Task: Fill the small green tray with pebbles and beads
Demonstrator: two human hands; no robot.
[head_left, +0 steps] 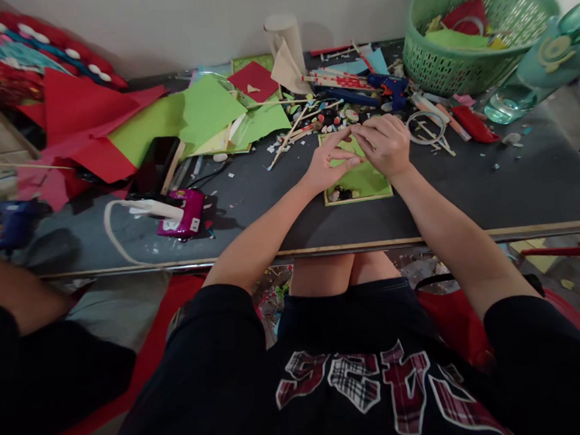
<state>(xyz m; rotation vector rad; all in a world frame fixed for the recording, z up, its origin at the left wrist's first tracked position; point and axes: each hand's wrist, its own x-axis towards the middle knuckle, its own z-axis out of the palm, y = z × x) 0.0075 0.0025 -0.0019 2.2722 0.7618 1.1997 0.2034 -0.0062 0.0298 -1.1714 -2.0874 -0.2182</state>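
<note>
Near the front edge of the dark tabletop, between the person's forearms, lies a green panel with a pale border. A small cluster of dark and light pebbles rests at its lower left corner. Both hands are positioned above the upper part of the panel and partly cover it. The left hand has its thumb set apart from the index finger; the right hand has its fingers bent and drawn together. The fingertips of the two hands meet or nearly meet; whether anything is pinched there cannot be told.

Directly behind the hands are scattered pebbles and sticks, with a blue glue gun behind the right hand. To the right of that hand are a roll of clear tape and a red object. Farther right stand a green perforated basket, containing coloured scraps, and a tilted-looking bottle. A pale cylinder stands upright near the wall. To the left are green sheets, red sheets, a dark phone and a purple power block with a white plug inserted. At far left, another person's arm is visible.
</note>
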